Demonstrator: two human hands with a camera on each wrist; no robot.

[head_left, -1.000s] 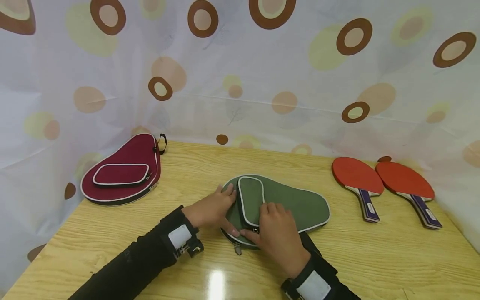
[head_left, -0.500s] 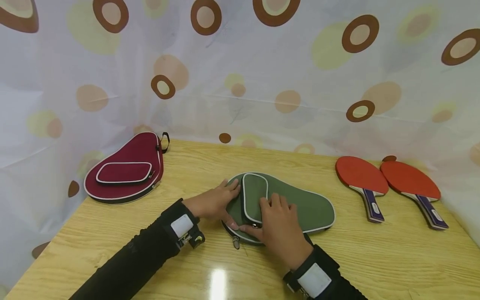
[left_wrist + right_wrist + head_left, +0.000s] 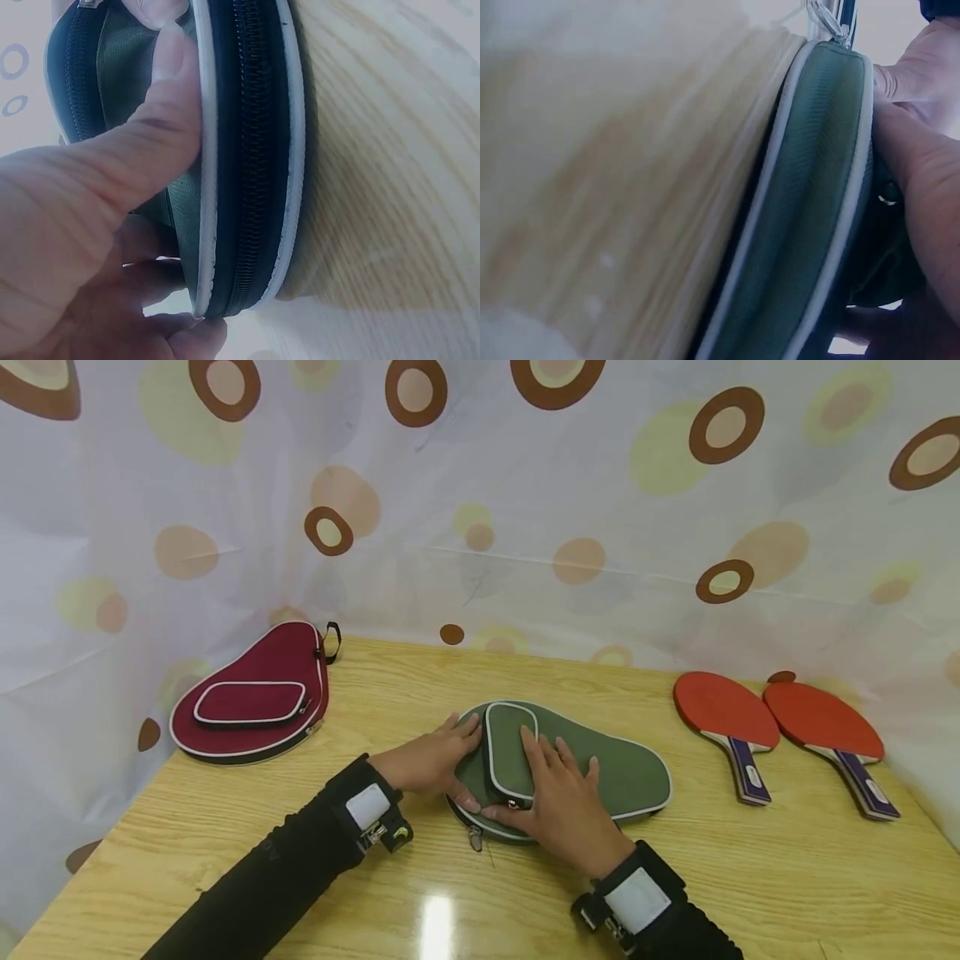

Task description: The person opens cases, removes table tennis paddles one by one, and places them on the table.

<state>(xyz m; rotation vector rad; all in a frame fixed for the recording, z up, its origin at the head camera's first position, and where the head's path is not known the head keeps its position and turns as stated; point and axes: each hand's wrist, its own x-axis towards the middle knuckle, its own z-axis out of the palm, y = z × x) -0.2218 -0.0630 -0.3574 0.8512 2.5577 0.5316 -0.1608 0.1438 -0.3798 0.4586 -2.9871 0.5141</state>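
Note:
A green paddle-shaped case (image 3: 615, 768) with white piping lies flat on the table, its small zipped pocket (image 3: 512, 752) facing up. On the case's rounded left end rests my left hand (image 3: 431, 766), fingers spread. My right hand (image 3: 566, 806) lies across the pocket's right edge with extended fingers; its thumb nearly meets the left thumb. In the left wrist view the left thumb (image 3: 161, 120) presses the case top beside the black zipper (image 3: 253, 150). The right wrist view shows the case's green side (image 3: 802, 202) and a zipper pull (image 3: 829, 21) near the thumbs.
A dark red case (image 3: 273, 660) with a pocket and black loop lies at the table's back left. Two red paddles (image 3: 723, 710) with purple handles lie at the right, their blades close together. A patterned sheet (image 3: 525, 510) hangs behind the wooden table (image 3: 360, 910).
My right hand's fingers, earlier bent at the pocket's edge, have straightened and spread over it. The left hand keeps its place on the case. The head view has shifted slightly.

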